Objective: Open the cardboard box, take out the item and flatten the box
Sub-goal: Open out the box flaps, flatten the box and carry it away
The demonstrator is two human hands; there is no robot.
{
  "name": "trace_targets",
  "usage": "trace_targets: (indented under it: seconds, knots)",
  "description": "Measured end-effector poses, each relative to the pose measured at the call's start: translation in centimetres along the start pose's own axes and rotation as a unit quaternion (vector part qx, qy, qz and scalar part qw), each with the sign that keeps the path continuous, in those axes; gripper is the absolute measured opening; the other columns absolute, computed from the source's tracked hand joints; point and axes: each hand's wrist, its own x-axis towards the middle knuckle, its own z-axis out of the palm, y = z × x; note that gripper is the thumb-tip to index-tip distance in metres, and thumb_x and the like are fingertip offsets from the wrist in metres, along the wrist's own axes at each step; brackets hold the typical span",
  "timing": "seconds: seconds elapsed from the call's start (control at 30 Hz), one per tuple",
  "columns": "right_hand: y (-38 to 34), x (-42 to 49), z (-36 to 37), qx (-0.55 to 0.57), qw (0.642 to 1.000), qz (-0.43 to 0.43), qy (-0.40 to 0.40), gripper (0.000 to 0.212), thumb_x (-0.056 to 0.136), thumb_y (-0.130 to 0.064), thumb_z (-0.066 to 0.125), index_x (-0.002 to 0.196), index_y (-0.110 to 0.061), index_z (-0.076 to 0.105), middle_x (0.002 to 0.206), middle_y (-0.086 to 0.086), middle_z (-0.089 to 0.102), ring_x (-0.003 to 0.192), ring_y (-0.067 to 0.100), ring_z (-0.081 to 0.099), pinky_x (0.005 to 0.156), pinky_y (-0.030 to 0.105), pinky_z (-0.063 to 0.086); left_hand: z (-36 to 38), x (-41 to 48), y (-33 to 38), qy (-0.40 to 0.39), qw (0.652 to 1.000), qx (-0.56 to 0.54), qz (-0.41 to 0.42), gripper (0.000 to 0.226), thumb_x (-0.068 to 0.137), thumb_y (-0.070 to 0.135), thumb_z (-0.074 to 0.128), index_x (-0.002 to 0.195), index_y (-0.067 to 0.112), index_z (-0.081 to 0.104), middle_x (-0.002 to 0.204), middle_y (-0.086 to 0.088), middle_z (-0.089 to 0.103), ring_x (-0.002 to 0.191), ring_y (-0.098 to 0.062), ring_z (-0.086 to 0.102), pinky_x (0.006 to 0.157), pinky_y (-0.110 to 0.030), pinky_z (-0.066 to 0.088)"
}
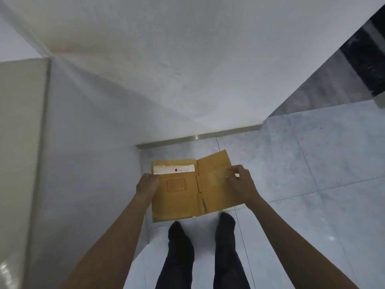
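A brown cardboard box [177, 201] hangs in front of me above the tiled floor, spread out in two flat panels joined at a central crease. A white label runs along the top of its left panel, above a stamped red logo. My left hand [148, 185] grips the left edge of the box just under the label. My right hand [241, 182] holds the right panel, thumb and fingers pinched on its face near the right edge. No item from the box is in view.
A white wall [187, 69] stands straight ahead with a metal skirting strip [198, 137] at its foot. A pale panel [18, 142] is on the left. Grey floor tiles [312, 184] spread to the right. My legs in dark trousers and socks [179, 232] stand below the box.
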Motion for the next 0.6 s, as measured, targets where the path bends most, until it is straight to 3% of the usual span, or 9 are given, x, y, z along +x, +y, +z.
trace_targets:
  seconds: [0.07, 0.2, 0.33, 0.43, 0.5, 0.6]
  knots:
    - [2.1, 4.1, 1.4, -0.005, 1.0, 0.003, -0.022, 0.031, 0.094, -0.017, 0.056, 0.123, -0.01, 0.048, 0.135, 0.014, 0.045, 0.12, 0.033, 0.05, 0.103, 0.05, 0.043, 1.8, 3.5, -0.8, 0.012, 1.0, -0.011, 0.008, 0.042, 0.091, 0.033, 0.047, 0.131, 0.019, 0.048, 0.13, -0.009, 0.057, 0.105, -0.024, 0.055, 0.093, -0.038, 0.046]
    - [7.0, 12.6, 4.7, -0.021, 0.999, -0.005, -0.03, 0.029, 0.094, -0.014, 0.051, 0.123, -0.011, 0.051, 0.135, 0.01, 0.045, 0.12, 0.029, 0.049, 0.098, 0.038, 0.042, 5.9, 11.7, -3.1, 0.02, 0.998, -0.002, 0.052, 0.052, 0.091, 0.041, 0.045, 0.142, 0.034, 0.036, 0.146, -0.003, 0.044, 0.128, -0.027, 0.045, 0.095, -0.04, 0.037]
    - [11.9, 21.5, 8.6, -0.048, 0.998, -0.033, -0.036, 0.03, 0.094, -0.015, 0.053, 0.123, -0.01, 0.051, 0.134, 0.011, 0.045, 0.119, 0.027, 0.048, 0.094, 0.032, 0.04, 10.1, 20.2, -5.6, 0.002, 0.995, 0.043, 0.091, 0.035, 0.094, 0.04, 0.043, 0.127, 0.032, 0.053, 0.13, -0.002, 0.058, 0.117, -0.027, 0.053, 0.1, -0.046, 0.042]
    - [15.4, 28.3, 11.4, -0.064, 0.995, -0.063, -0.037, 0.03, 0.093, -0.015, 0.054, 0.123, -0.012, 0.05, 0.136, 0.011, 0.045, 0.121, 0.027, 0.047, 0.096, 0.033, 0.038, 13.4, 27.1, -7.1, -0.004, 0.988, 0.054, 0.144, 0.013, 0.095, 0.031, 0.047, 0.097, 0.035, 0.059, 0.1, 0.009, 0.06, 0.095, -0.018, 0.055, 0.083, -0.037, 0.042]
    - [17.6, 32.7, 13.4, -0.079, 0.992, -0.088, -0.04, 0.033, 0.093, -0.017, 0.056, 0.125, -0.014, 0.049, 0.138, 0.012, 0.044, 0.123, 0.027, 0.045, 0.097, 0.032, 0.037, 15.5, 32.0, -8.4, 0.015, 0.981, 0.073, 0.179, 0.011, 0.096, 0.028, 0.047, 0.093, 0.03, 0.057, 0.095, 0.009, 0.055, 0.084, -0.013, 0.052, 0.077, -0.033, 0.037]
    - [20.7, 38.6, 15.7, -0.112, 0.985, -0.124, -0.043, 0.039, 0.093, -0.02, 0.056, 0.131, -0.014, 0.046, 0.143, 0.012, 0.039, 0.128, 0.027, 0.042, 0.097, 0.029, 0.033, 18.4, 38.9, -10.1, 0.047, 0.966, 0.136, 0.215, 0.016, 0.092, 0.027, 0.047, 0.096, 0.022, 0.061, 0.1, 0.003, 0.057, 0.095, -0.021, 0.053, 0.075, -0.028, 0.041]
